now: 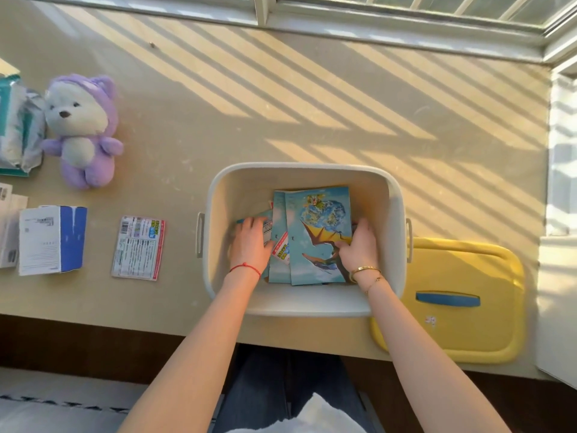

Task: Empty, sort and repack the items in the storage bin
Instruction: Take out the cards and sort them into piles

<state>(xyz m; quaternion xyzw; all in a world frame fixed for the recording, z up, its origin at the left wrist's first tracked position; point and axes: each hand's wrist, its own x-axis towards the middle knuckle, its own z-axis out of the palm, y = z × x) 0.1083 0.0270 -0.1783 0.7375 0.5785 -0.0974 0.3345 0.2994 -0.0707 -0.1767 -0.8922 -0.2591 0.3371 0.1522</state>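
Head view: at the table's near edge, both hands reach into the storage bin (394,195); left hand (251,245) rests flat on packets (274,235), right hand (359,246) grasps the booklets (315,235).

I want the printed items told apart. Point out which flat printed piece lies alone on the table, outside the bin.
The white packet with red trim, lying flat between the blue-and-white box and the bin. The blue illustrated booklets are inside the bin, under both hands.
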